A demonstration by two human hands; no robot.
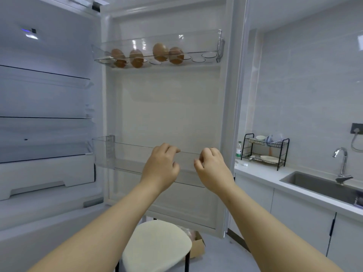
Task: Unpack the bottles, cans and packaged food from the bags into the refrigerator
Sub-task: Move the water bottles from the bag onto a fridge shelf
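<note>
The refrigerator stands open, with bare glass shelves [45,117] on the left and its door [167,107] straight ahead. A clear lower door bin [121,154] holds nothing that I can see. My left hand [161,167] hooks its curled fingers over the bin's front rim. My right hand [212,169] grips the same rim a little to the right. The upper door bin [198,46] holds several brown eggs [160,52]. No bottle, can or food pack is in either hand, and no bags show clearly.
A cream-topped stool [157,244] stands below my arms, with a cardboard box [198,247] and some crumpled plastic behind it. To the right a counter carries a black dish rack [265,152], a green-labelled bottle [238,151], a sink [314,183] and a faucet [341,163].
</note>
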